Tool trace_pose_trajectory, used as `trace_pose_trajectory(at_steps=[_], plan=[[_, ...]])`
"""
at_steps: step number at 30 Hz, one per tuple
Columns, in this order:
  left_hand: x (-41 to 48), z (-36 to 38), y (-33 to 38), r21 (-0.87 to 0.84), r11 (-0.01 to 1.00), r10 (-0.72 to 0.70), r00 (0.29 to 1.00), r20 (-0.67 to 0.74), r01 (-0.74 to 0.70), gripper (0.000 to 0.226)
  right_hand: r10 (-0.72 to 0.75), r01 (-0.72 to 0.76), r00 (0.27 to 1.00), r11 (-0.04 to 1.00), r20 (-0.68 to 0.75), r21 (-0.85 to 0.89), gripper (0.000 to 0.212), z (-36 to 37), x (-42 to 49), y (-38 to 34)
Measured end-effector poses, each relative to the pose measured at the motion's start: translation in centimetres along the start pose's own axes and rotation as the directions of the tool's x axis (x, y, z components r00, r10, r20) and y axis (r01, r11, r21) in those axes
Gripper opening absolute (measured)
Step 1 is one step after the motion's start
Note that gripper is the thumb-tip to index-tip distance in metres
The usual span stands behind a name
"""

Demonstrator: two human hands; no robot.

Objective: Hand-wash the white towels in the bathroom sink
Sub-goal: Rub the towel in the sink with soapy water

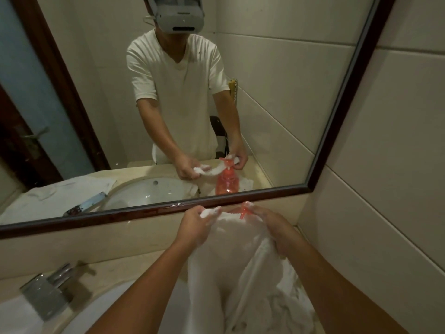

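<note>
Fingers (192,213) of the left hand (195,227) and right hand (274,230) are clamped on the top edge of one white towel (231,261). That edge runs crosswise between them, equally near both, and the rest hangs down over the sink (103,309). A second towel (14,314) lies on the counter (125,263) beside the single faucet (45,295). One red soap pump (243,210) stands just behind the held towel.

Soft white terry-cloth towel (240,256), shiny chrome metal faucet (48,295), glossy wall tiles (385,189)
</note>
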State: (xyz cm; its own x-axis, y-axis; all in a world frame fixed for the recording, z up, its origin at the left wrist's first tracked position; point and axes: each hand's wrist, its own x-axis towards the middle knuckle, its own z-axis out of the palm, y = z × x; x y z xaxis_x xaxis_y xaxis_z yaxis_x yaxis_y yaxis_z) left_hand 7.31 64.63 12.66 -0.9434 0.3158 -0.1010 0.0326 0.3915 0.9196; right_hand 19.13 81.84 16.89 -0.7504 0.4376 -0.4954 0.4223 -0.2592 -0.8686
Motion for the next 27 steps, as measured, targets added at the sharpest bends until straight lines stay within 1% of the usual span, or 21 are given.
trace_pose_trajectory(at_steps=[5, 7, 10, 13, 17, 20, 22, 26, 27], plan=[[0.2, 0.1, -0.3, -0.008, 1.000, 0.008, 1.000, -0.011, -0.008, 0.044, 0.016, -0.016, 1.000, 1.000, 0.004, -0.019, 0.045, 0.1, -0.1, -0.1], [0.0, 0.1, -0.2, -0.013, 1.000, 0.007, 1.000, -0.006, -0.007, 0.043, 0.014, -0.014, 1.000, 0.999, 0.001, -0.035, 0.042, 0.1, -0.3, -0.2], [0.0, 0.2, -0.2, -0.019, 1.000, 0.006, 1.000, -0.004, -0.006, 0.043, 0.013, -0.013, 1.000, 0.999, 0.001, -0.050, 0.032, 0.0, -0.5, -0.3], [-0.1, 0.2, -0.3, -0.014, 1.000, -0.001, 1.000, -0.006, 0.001, 0.046, -0.002, 0.000, 1.000, 0.997, -0.024, -0.077, 0.032, 0.2, -0.7, -0.4], [-0.4, -0.3, -0.5, -0.044, 0.999, -0.012, 1.000, 0.001, 0.012, 0.050, -0.075, 0.069, 0.995, 0.993, -0.058, -0.097, 0.033, -0.1, -1.4, -0.1], [-1.5, -1.3, -0.6, -0.029, 1.000, -0.007, 1.000, 0.005, 0.007, 0.063, -0.127, 0.114, 0.987, 0.985, -0.102, -0.128, 0.040, -0.1, -2.5, 0.7], [-2.3, -2.3, -0.7, -0.001, 1.000, 0.006, 1.000, -0.017, -0.006, 0.067, -0.163, 0.141, 0.980, 0.974, -0.116, -0.175, 0.047, 0.5, -3.5, 1.2], [-4.6, -5.6, -1.0, -0.040, 0.998, 0.040, 0.998, -0.058, -0.042, 0.078, -0.212, 0.171, 0.968, 0.947, -0.132, -0.271, 0.040, 3.5, -6.1, 1.7], [-5.3, -6.6, -1.2, -0.053, 0.997, 0.050, 0.996, -0.068, -0.054, 0.076, -0.224, 0.178, 0.966, 0.938, -0.127, -0.299, 0.040, 4.6, -7.1, 1.6]])
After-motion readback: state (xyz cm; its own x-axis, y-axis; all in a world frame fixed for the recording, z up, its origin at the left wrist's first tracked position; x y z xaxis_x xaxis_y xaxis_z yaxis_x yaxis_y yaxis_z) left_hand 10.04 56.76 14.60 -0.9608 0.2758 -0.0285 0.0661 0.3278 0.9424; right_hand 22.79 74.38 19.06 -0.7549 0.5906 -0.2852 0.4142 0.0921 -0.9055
